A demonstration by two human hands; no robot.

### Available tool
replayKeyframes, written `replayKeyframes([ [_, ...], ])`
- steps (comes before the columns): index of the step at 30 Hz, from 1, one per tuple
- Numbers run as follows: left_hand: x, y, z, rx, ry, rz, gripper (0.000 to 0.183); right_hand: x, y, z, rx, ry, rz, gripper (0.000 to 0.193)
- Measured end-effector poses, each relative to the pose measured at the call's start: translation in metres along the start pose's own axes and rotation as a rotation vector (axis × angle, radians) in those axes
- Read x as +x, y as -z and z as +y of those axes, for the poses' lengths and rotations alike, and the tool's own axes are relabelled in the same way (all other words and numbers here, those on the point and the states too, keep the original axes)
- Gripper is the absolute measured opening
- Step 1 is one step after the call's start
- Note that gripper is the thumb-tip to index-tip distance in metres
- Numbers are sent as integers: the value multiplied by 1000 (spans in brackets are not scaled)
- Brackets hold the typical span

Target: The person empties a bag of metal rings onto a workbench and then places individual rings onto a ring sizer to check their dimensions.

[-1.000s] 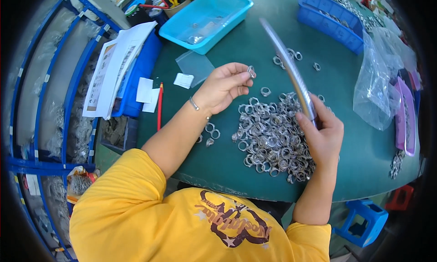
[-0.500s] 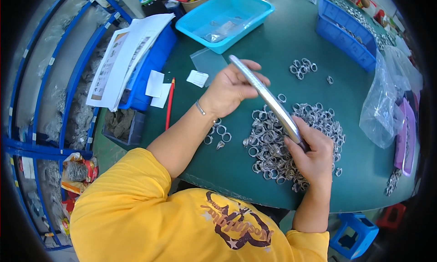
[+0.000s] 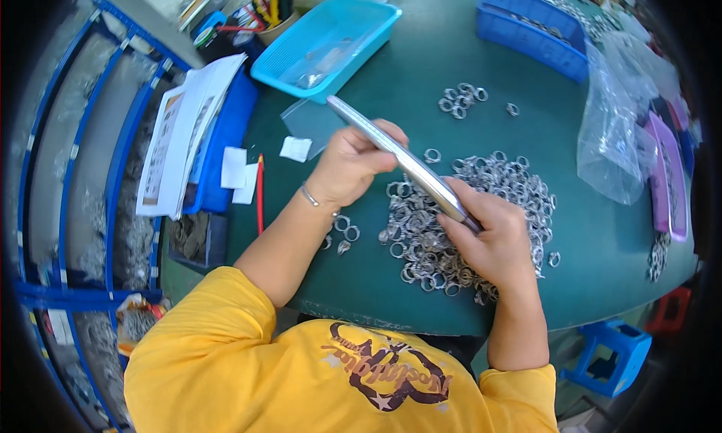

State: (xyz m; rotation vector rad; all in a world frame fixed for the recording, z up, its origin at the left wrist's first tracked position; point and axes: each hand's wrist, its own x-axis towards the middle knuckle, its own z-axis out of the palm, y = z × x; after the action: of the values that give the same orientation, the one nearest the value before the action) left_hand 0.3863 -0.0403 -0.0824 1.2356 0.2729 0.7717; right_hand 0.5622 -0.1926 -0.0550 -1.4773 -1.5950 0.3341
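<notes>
The right hand is curled shut around the near end of a long, tapered, shiny metal rod, held over the heap of silver rings. The left hand, fingers folded, pinches the rod midway. The rod's long axis runs from near right to far left, toward the light blue tray.

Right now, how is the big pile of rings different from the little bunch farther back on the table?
The big pile of rings is heaped and sprawling, right under the hands; the little bunch holds only a few rings, lying flat and apart from both hands. Both are shiny silver rings on the green table.
</notes>
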Motion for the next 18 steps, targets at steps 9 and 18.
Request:
replayKeyframes([
  [9, 124, -69, -28, 1112, -127, -17, 26, 5, 47, 20, 538, -403, 528, 38],
  [18, 172, -79, -75, 1179, -114, -124, 19, 9, 54, 21, 592, -382, 690, 41],
])
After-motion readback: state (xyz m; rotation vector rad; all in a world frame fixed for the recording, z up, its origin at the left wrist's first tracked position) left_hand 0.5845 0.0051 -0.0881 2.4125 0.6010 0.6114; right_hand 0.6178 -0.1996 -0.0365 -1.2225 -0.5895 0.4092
